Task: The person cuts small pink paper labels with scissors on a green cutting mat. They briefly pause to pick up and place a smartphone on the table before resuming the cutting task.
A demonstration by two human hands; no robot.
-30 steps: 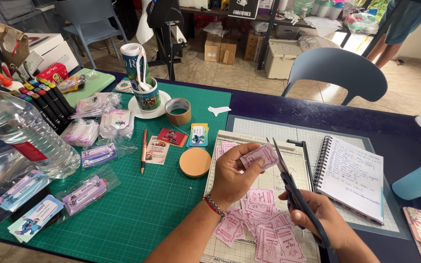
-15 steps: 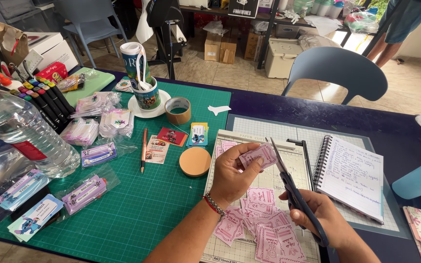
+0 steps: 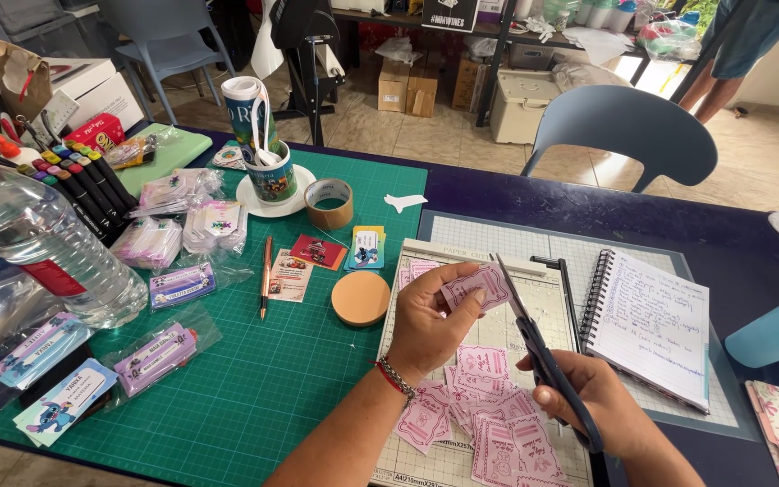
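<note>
Near the table's front edge, the left hand (image 3: 426,325) pinches a pink paper tag (image 3: 478,287) in closed fingers above the paper trimmer (image 3: 547,298). The right hand (image 3: 592,406) grips dark scissors (image 3: 534,347), blades at the tag's edge. Cut pink tags (image 3: 489,424) crowd below; a green cutting mat (image 3: 254,379) spreads left, a spiral notebook (image 3: 651,325) right.

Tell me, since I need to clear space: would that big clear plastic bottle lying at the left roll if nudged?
Probably: the bottle lies on its round side, so it likely rolls. It looks full, so probably heavy; packets beside it may stop it.
</note>
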